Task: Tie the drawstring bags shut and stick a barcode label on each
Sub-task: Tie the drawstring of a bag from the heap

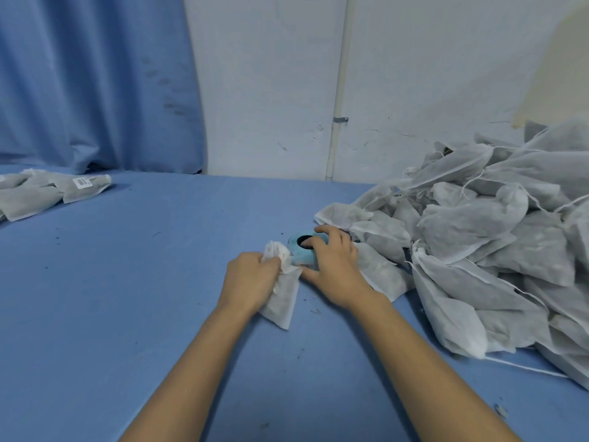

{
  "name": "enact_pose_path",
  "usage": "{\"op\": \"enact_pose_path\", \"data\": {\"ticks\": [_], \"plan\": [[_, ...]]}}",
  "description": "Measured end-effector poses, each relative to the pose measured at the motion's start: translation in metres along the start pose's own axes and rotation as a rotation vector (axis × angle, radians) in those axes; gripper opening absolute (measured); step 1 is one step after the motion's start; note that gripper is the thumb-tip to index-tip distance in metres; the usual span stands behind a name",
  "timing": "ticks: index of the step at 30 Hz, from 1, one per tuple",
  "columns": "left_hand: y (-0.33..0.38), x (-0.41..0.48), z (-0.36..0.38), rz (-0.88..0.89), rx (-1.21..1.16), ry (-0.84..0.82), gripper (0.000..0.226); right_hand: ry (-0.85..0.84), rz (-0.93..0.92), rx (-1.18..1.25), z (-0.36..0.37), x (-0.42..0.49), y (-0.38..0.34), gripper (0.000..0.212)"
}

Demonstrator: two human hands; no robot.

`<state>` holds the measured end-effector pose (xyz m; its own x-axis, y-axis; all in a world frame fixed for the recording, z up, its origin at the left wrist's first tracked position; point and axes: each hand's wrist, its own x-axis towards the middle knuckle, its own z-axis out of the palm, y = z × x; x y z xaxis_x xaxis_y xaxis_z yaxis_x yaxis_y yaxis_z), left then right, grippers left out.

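Note:
A small white drawstring bag lies on the blue table, its gathered neck gripped by my left hand. Just right of it stands a light-blue roll of labels with a dark core. My right hand is on this roll, fingers curled over its top and thumb low at its front side. A large heap of white drawstring bags with loose strings fills the right side. At the far left lie a few bags, one of them showing a white barcode label.
The blue cloth-covered table stretches wide to the left and front. A blue curtain and a white wall with a vertical pipe stand behind. Small dark specks dot the cloth.

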<state>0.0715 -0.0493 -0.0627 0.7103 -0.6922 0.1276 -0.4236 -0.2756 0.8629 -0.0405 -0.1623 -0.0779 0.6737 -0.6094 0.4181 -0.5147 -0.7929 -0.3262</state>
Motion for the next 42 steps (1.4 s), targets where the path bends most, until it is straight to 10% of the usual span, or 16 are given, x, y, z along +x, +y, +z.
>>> {"op": "enact_pose_path", "data": {"ticks": [11, 28, 42], "plan": [[-0.015, 0.001, -0.006, 0.256, -0.037, -0.033, 0.022, 0.142, -0.058, 0.263, -0.005, -0.014, 0.011, 0.02], [-0.013, -0.001, -0.009, 0.136, -0.349, -0.267, 0.029, 0.092, 0.007, 0.325, -0.003, -0.012, 0.007, 0.008], [-0.002, -0.001, -0.015, -0.159, -0.86, -0.223, 0.037, 0.269, 0.29, 1.084, -0.018, -0.012, -0.018, 0.014]]}}
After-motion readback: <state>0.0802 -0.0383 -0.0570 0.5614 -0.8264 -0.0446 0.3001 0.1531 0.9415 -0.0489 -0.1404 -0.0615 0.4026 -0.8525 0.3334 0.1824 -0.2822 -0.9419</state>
